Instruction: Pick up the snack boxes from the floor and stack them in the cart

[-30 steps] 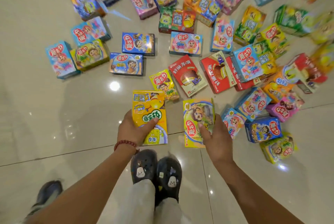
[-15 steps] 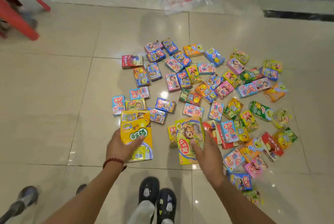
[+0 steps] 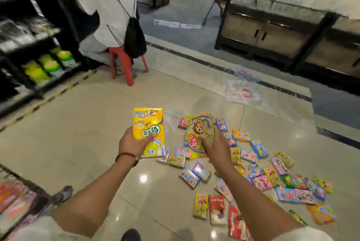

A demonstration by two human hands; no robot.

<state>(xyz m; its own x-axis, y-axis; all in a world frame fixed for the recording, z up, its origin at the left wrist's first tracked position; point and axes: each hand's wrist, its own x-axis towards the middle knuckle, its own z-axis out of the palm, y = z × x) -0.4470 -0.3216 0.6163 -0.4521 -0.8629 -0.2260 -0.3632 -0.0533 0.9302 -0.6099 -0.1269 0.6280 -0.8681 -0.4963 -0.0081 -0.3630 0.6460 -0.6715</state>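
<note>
My left hand [image 3: 132, 143] grips a yellow snack box [image 3: 149, 129] from below, held up over the floor. In my right hand [image 3: 216, 149] is a green-and-yellow snack box [image 3: 197, 131] with a cartoon face, also lifted. Several more snack boxes [image 3: 261, 174] lie scattered on the tiled floor at the lower right. At the lower left edge a wire cart [image 3: 13, 198] shows, blurred, with colourful boxes inside it.
A person in a white top sits on a red stool [image 3: 126, 65] ahead, back turned, with a black bag. Dark shelves [image 3: 35, 50] with goods line the left. A clear plastic wrapper [image 3: 241, 92] lies on the floor beyond the boxes. A wooden counter [image 3: 272, 32] stands at the back right.
I have straightened up and turned left with both boxes lifted off the floor. The view now takes in the shelves, the seated person and the cart edge; the box pile has shifted lower right.
</note>
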